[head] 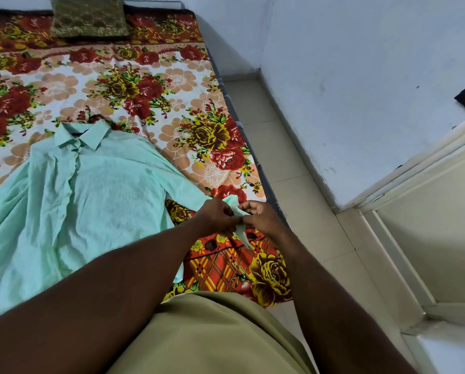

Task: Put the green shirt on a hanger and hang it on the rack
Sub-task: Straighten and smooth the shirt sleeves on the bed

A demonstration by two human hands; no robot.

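Green shirt [85, 190], spread front-up on the bed [172, 103], collar toward the pillow [88, 17]; its right-side sleeve cuff [235, 209] pinched between the closed fingers of left hand [216, 215] and right hand [261, 215] at the bed's edge.

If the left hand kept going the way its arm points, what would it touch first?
Most likely the shirt cuff that the left hand already pinches, then the right hand close beyond it; depth is hard to judge.

- A pale green button-up cotton shirt [91, 190] lies spread flat on the floral-printed bedsheet [172, 90], collar toward the head end.
- Left hand [216, 214] and right hand [261, 215] pinch its sleeve cuff [235, 206] near the bed's right edge.
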